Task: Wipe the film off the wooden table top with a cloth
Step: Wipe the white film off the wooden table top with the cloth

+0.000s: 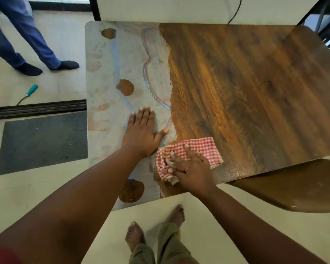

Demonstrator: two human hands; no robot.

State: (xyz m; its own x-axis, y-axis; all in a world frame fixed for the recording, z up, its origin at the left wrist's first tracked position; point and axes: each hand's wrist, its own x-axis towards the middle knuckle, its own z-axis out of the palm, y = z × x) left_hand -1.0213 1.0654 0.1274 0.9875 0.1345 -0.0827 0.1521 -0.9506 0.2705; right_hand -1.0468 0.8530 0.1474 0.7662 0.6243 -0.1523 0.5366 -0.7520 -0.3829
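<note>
1. The wooden tabletop (236, 82) fills most of the view; its right part shows bare brown grain, while a pale grey film (103, 77) covers the left strip.
2. The film is broken by a few round bare patches and by curved streaks (one long streak runs down toward the left hand).
3. The left hand (141, 132) lies flat on the filmed area, fingers straight and together, thumb spread to the right; its grip is wide and holds nothing.
4. The right hand (189, 164) presses on a red-and-white checked cloth (202, 147), fingers curled over the bunched near end, so its grip is holding the cloth.
5. The cloth lies near the tabletop's front edge, right at the border between film and bare wood, just beside the left hand's thumb.
6. A dark wooden chair seat (293, 187) sits at the lower right.
7. On the floor to the left are a dark mat (42, 141) and a teal-handled tool (30, 92); another person's legs (23, 35) stand at the upper left.
</note>
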